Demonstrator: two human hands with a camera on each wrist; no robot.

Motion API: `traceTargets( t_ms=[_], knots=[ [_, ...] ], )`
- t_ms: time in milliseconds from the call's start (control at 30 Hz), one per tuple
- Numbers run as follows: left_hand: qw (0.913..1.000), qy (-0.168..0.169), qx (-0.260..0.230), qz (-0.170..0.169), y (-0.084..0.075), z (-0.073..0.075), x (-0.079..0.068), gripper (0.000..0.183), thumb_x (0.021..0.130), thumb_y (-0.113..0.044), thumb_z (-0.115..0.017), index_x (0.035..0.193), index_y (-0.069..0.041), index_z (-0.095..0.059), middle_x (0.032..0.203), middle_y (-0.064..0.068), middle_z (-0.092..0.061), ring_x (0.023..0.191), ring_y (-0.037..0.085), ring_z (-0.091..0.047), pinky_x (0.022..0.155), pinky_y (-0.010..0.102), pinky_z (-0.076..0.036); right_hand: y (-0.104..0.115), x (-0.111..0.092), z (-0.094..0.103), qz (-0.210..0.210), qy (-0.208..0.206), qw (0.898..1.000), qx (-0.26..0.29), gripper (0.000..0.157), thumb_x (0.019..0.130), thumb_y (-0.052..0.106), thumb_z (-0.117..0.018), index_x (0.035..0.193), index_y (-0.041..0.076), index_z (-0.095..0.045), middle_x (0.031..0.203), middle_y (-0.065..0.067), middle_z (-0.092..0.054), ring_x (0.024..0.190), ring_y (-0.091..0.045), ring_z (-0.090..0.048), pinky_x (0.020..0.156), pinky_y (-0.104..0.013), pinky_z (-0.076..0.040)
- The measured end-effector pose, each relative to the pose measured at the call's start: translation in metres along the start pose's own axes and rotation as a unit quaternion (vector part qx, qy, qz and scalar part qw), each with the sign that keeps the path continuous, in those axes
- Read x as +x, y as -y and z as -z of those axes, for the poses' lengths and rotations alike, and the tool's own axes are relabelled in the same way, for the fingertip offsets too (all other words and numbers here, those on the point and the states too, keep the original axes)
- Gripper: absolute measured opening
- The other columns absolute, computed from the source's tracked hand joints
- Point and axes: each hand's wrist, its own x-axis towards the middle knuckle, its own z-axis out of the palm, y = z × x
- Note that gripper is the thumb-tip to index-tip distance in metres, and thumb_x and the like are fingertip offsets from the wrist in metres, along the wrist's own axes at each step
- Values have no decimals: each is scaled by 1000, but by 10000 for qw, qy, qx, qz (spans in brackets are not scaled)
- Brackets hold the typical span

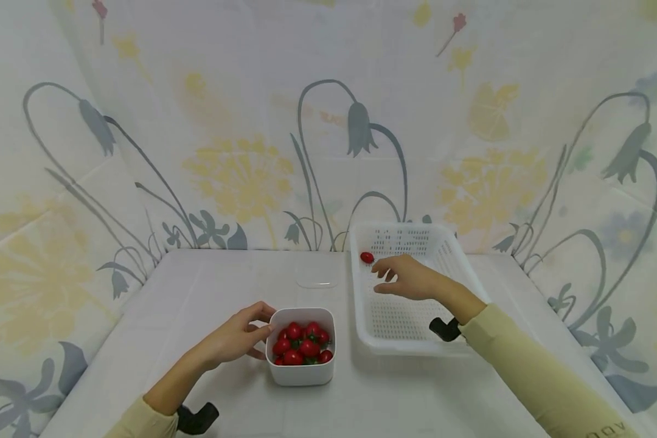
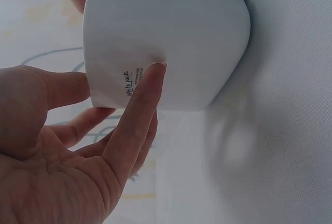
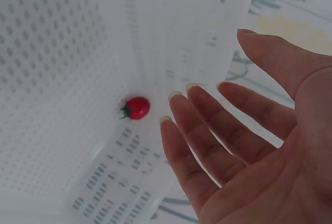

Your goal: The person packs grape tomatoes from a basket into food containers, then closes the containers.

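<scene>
In the head view my left hand [image 1: 234, 336] rests against the left side of a small white box [image 1: 302, 376] filled with several cherry tomatoes [image 1: 309, 348]. The left wrist view shows fairly straight fingers [image 2: 136, 115] touching the box's outer wall, with the thumb at its rim. My right hand [image 1: 407, 277] hovers over a white perforated basket [image 1: 364, 337], holding nothing. One red cherry tomato [image 1: 367, 258] with a green stem lies in the basket's far left corner, just beyond my right fingertips [image 3: 165, 120]. In the right wrist view the fingers are spread and loosely bent.
A clear, flat lid-like piece [image 1: 317, 285] lies on the white table [image 1: 224, 277] behind the box. The basket stands to the right of the box. Behind the table hangs a flower-patterned cloth [image 1: 328, 121].
</scene>
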Motion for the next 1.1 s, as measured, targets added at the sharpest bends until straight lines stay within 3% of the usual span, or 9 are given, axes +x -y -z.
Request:
traceTargets(
  t_ms=[233,367,500,667,800,1100],
  knots=[
    [10000,2,-17,0,0,-1,0,27,104,-12,-58,130,-4,-54,131,21,-56,113,37,-65,71,43,-65,-37,22,12,-1023,302,9942,-112,54,98,27,-68,135,-10,-54,124,-28,-65,114,-41,-63,96,-52,-55],
    [10000,-8,9,6,-1,-2,-1,27,104,-12,-58,129,-4,-54,131,21,-56,113,39,-64,71,44,-65,-56,34,10,-1489,383,9876,313,57,99,26,-67,136,-14,-51,128,-30,-63,116,-45,-62,96,-51,-56],
    [10000,-44,62,21,-2,-2,-1,26,104,-12,-58,129,-4,-54,130,21,-56,113,39,-65,71,44,-65,-69,45,4,-1964,406,9716,1253,58,100,23,-65,139,-16,-47,133,-32,-59,118,-45,-62,94,-47,-58],
    [10000,-47,45,26,-3,-2,-2,26,104,-11,-58,128,-4,-55,130,21,-56,111,38,-65,71,44,-65,-80,58,-8,-2496,324,9434,2161,45,101,19,-63,131,-13,-54,127,-28,-61,110,-36,-65,96,-45,-57],
    [10000,-35,36,35,-3,-2,-2,26,104,-11,-58,128,-4,-55,130,21,-56,111,37,-65,71,44,-65,-86,69,-17,-2783,320,9271,2488,41,103,16,-60,131,-12,-53,118,-23,-60,100,-29,-63,96,-44,-55],
    [10000,-54,28,79,-2,1,-1,26,104,-12,-59,129,-5,-55,131,21,-56,111,36,-66,71,46,-65,-78,85,-19,-2956,226,9175,2651,35,99,15,-62,126,-7,-57,103,-13,-58,95,-23,-57,90,-37,-54]
  ],
)
